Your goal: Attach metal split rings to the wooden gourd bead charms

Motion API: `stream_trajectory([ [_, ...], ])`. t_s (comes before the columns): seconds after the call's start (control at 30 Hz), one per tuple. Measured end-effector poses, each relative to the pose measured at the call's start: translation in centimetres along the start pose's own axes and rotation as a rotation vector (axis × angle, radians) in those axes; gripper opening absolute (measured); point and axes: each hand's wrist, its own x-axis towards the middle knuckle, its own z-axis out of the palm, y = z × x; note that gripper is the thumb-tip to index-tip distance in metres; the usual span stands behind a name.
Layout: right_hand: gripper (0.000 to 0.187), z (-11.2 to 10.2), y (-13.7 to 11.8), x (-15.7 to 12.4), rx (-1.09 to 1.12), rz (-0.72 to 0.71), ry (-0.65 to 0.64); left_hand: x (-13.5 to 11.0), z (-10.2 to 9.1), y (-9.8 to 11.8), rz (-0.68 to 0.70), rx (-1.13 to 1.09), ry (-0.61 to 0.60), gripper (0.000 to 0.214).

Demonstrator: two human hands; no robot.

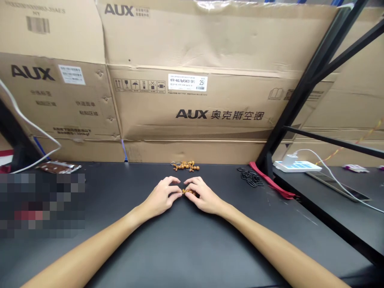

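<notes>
Both hands meet low and centred on the bench, fingers curled inward. The left hand (pixel 160 197) comes in from the lower left and the right hand (pixel 203 196) from the lower right. Between their fingertips sits a small wooden lizard charm (pixel 189 192), orange-brown and pinched at the middle of the frame. The right hand's fingers clearly close on it, while the left hand's fingertips meet its near end.

Straight ahead, toward the back edge of the black bench (pixel 144 248), lies a cluster of similar charms (pixel 185 166), with small metal rings showing among them. To the right is a heap of black rubber loops (pixel 250 177), and beyond that a red strap (pixel 271 180) trails over the bench corner. At the upper left of the bench lies a brown-and-silver packet (pixel 55 167), with a white cable (pixel 33 132) curving down beside it. The lower left is pixelated and can't be made out.

Farther right, a white power strip (pixel 292 166) sits on a second black bench, near a dark tablet (pixel 339 186). Flattened AUX cardboard cartons (pixel 186 48) line the wall behind a black metal shelf frame (pixel 300 84).
</notes>
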Motion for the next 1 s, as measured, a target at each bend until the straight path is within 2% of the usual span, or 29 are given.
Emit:
stream_trajectory([
  [0.37, 0.013, -0.1, -1.1, -0.1, 0.002, -0.045, -0.037, -0.1, -0.3, 0.8, 0.006, -0.04, -0.077, 0.02],
  [0.63, 0.012, 0.0, -0.7, 0.1, -0.067, 0.01, -0.013, 0.2, -0.7, 0.9, 0.029, -0.078, -0.044, 0.022],
  [1.0, 0.012, 0.0, -0.3, 0.1, 0.045, 0.037, -0.037, 0.4, -0.5, 0.2, -0.038, -0.137, -0.054, 0.023],
])
